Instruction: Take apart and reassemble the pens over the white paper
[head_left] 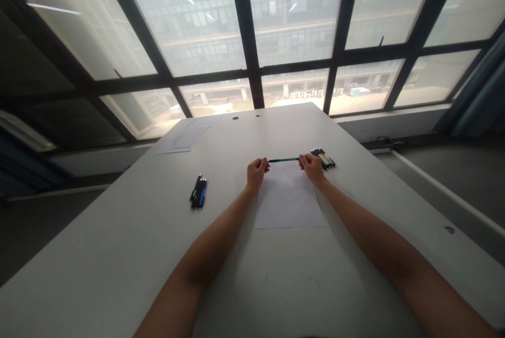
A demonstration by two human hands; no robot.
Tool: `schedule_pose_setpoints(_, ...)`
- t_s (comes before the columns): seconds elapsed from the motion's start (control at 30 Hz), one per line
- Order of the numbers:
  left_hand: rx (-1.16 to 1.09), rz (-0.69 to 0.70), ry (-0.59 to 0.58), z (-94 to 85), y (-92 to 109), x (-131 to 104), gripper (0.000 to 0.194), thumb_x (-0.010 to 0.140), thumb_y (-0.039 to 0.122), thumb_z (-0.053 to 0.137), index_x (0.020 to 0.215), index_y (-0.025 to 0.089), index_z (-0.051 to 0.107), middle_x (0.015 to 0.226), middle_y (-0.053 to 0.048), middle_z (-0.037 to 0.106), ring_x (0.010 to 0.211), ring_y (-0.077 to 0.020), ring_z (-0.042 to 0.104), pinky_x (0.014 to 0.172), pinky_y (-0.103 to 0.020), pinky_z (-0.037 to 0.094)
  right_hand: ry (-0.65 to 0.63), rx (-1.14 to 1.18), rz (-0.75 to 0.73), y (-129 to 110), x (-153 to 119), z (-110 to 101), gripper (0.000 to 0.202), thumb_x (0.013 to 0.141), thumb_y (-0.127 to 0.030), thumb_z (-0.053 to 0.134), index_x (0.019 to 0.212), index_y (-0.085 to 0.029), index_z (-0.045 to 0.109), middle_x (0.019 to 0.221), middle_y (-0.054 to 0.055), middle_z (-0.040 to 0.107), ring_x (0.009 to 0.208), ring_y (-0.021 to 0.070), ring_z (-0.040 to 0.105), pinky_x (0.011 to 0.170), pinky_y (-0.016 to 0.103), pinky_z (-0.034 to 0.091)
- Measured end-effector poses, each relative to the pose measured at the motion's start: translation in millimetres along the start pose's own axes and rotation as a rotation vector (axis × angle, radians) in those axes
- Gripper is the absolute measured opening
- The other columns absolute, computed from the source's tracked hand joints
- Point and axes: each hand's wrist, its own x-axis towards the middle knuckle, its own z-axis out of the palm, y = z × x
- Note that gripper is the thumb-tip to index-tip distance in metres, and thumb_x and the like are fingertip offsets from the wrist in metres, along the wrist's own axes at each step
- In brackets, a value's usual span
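Note:
A slim dark pen [283,159] with a green section is stretched level between my two hands. My left hand [258,173] pinches its left end, and my right hand [311,167] pinches the right end. Beneath the pen lies a white sheet of paper [290,201], its far edge close to both hands. Just beyond my right hand rests a group of pens [325,158], some with yellow or white parts, partly hidden by that hand. Off to the left, a second bunch of dark pens [198,192] includes one with a blue part.
The white table [158,254] reaches toward large windows [292,11]. More papers [183,138] lie at its far left. Two small dark spots [235,118] show near the far edge. A small dark mark [449,229] is near the right edge. A blue curtain [473,101] hangs at right.

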Motion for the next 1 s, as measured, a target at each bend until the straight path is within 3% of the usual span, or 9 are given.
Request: schedule_pose_setpoints(1.0, 0.0, -0.001, 0.0, -0.3, 1.2, -0.2, 0.044, 0.087, 0.051, 0.059, 0.063, 0.014, 0.064, 0.055, -0.003, 0.06, 0.049, -0.0104, 0.053, 0.05, -0.023, 0.042, 0.003, -0.011, 0.01, 1.1, -0.3, 0.7, 0.05, 0.087, -0.061, 0.053, 0.062, -0.018, 0.058, 0.054, 0.002, 0.058, 0.047, 0.0126, 0.052, 0.046, 0.024, 0.041)
